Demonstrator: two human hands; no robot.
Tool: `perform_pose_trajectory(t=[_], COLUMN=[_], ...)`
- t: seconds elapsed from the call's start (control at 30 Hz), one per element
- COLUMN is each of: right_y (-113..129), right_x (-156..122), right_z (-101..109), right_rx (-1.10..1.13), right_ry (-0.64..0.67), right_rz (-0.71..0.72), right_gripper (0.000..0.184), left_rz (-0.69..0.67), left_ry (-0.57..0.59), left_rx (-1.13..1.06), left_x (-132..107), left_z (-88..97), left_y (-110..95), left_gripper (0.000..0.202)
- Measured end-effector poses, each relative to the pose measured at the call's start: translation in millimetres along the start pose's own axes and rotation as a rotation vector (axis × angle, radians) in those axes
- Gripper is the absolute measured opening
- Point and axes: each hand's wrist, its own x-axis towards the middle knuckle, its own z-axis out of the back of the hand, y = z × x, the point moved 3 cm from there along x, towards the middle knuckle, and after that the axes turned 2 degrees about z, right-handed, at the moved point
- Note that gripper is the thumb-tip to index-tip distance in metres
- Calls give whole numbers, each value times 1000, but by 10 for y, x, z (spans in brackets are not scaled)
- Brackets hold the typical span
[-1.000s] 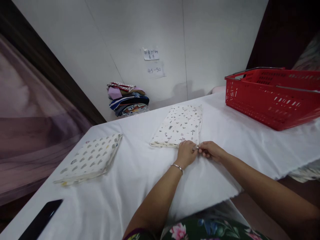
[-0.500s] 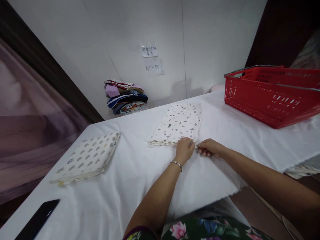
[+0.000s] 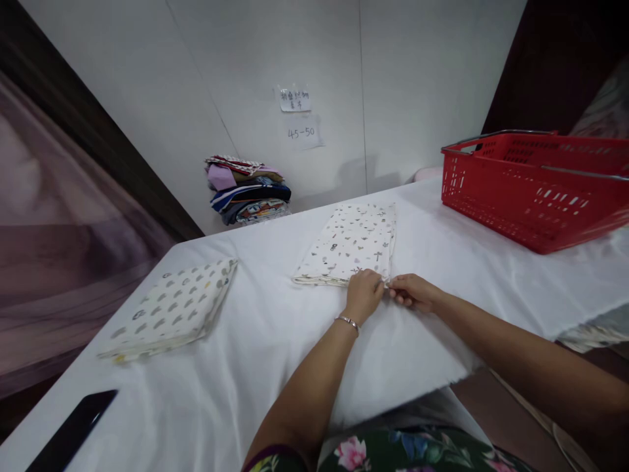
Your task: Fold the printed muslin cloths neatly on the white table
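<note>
In front of me lies a folded white cloth (image 3: pixel 351 239) with small grey and brown prints, flat on the white-covered table (image 3: pixel 275 354). My left hand (image 3: pixel 364 292), a silver bracelet at its wrist, is closed on the cloth's near edge close to the right corner. Right beside it, my right hand (image 3: pixel 411 290) pinches the tip of that same corner between thumb and fingers. The two hands almost touch. What exactly lies under the left fingertips is hidden. To the left rests a second folded cloth (image 3: pixel 179 308), white with grey cloud-like shapes, untouched.
A red plastic basket (image 3: pixel 515 196) with metal handles stands at the right. Against the wall is a stack of folded fabrics (image 3: pixel 248 190), below paper signs (image 3: pixel 301 131). A black phone (image 3: pixel 73 429) lies at the front left. Pinkish curtain fabric (image 3: pixel 63 249) hangs at the left.
Almost nothing differs. My right fingers have shifted very slightly at the corner of the cloth, and the cloth itself stays in place.
</note>
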Motion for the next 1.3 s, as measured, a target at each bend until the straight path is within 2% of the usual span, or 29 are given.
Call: perform_pose_trajectory(t=[0.13, 0.23, 0.37, 0.53, 0.7, 0.87, 1.13, 1.3], right_y=[35, 62, 99, 95, 112, 132, 124, 121], right_x=[-14, -19, -23, -40, -32, 16, -8, -28], right_z=[-41, -57, -21, 69, -37, -113, -70, -99], right_rx=[46, 70, 78, -33, -96, -119, -121, -109], right_ry=[12, 21, 27, -54, -32, -55, -108, -96], right_rz=[40, 47, 50, -59, -143, -192, -150, -202], right_gripper=[13, 16, 15, 14, 14, 22, 20, 18], left_rz=[-52, -82, -31, 22, 14, -11, -11, -3], left_ry=[48, 43, 37, 8, -7, -16, -9, -6], left_rx=[31, 35, 52, 31, 25, 37, 29, 5], left_x=[-33, -48, -3, 99, 139, 133, 129, 137], left_z=[1, 30, 51, 99, 172, 208, 184, 186], left_y=[-9, -14, 23, 82, 78, 67, 78, 93], left_gripper=[9, 8, 7, 9, 8, 8, 8, 8])
